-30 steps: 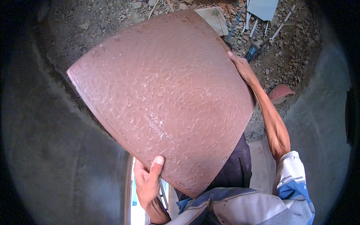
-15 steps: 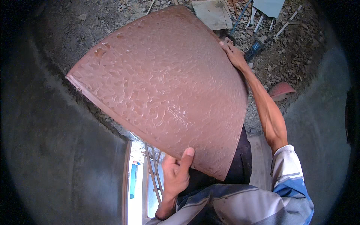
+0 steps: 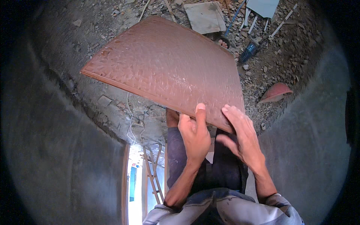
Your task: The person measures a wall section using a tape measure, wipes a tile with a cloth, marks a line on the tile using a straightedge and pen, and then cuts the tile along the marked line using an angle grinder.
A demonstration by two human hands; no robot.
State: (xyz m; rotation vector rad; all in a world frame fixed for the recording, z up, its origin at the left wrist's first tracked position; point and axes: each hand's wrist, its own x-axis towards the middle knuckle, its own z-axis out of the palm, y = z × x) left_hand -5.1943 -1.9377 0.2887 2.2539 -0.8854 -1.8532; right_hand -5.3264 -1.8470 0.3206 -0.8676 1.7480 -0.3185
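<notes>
A large reddish-brown tile (image 3: 168, 63) with a wavy, glossy pattern is held up in front of me at a slant. My left hand (image 3: 195, 137) grips its near edge, thumb on the top face and fingers underneath. By the near right corner is my right hand (image 3: 243, 137). Its fingers lie stretched out at the surface there, and the thumb stands away from the edge. Slight blur hides how firmly it touches. Below the tile show my dark trousers.
Rubble covers the ground. A blue-black power tool (image 3: 249, 51), a red hard hat (image 3: 276, 92) and a pale square slab (image 3: 205, 17) lie on it. A white cable (image 3: 129, 123) runs at left. Grey walls flank both sides; a ladder (image 3: 153, 172) stands by a bright doorway.
My right hand has left the tile's far right side and come back to the near corner. My left hand has moved up and right along with the tile, which now tilts flatter.
</notes>
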